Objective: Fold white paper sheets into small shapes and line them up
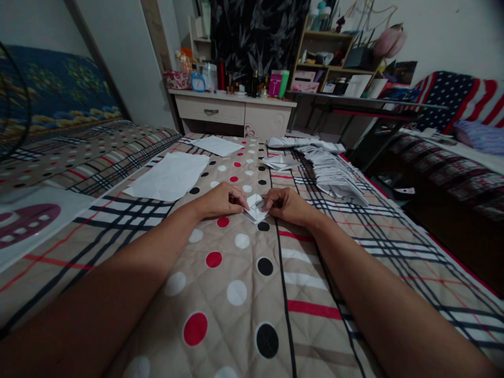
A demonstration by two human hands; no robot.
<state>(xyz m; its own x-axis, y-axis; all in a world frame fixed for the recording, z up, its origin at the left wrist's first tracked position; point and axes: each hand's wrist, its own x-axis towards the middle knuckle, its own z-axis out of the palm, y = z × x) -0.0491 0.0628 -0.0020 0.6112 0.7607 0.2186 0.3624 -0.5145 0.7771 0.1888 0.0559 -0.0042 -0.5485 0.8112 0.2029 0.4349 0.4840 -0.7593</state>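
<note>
Pinching the folded white paper at its left side is the left hand, and the right hand holds its right side between thumb and fingers. The two hands are apart, with this paper between them, upon the dotted bedspread. On the left, farther away, lies a large white sheet. On the far right stretches a row of folded papers, near a small folded piece.
</note>
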